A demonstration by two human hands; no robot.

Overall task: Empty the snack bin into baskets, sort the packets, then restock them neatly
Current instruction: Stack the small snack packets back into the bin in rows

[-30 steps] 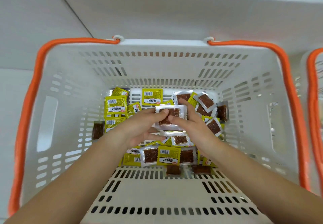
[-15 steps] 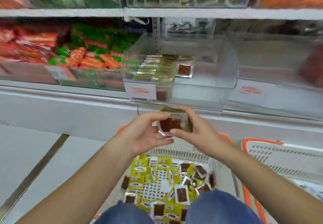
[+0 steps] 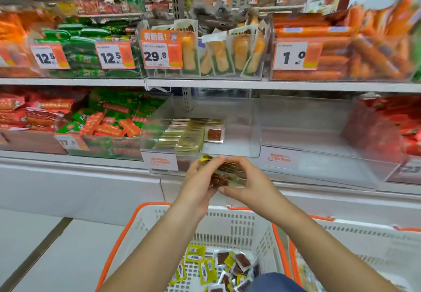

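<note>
My left hand (image 3: 197, 178) and my right hand (image 3: 247, 181) together hold a small stack of snack packets (image 3: 224, 174), brown and yellow, just below the front of the clear snack bin (image 3: 239, 132) on the lower shelf. Inside the bin, rows of yellow packets (image 3: 184, 135) stand at the left, with one brown packet (image 3: 214, 134) behind them. Below me stands a white basket with orange handles (image 3: 145, 223). Several loose yellow and brown packets (image 3: 218, 269) lie on its floor.
A second white basket (image 3: 364, 246) stands at the right. A clear bin (image 3: 307, 127) next to the snack bin holds nothing I can see. Shelves above and to the sides hold green, red and orange snack packs with price tags (image 3: 157, 51). My knee (image 3: 273, 283) shows at the bottom.
My view rose from the basket to the shelf. Both hands lifted the stack of packets out of the basket and up toward the bin's front.
</note>
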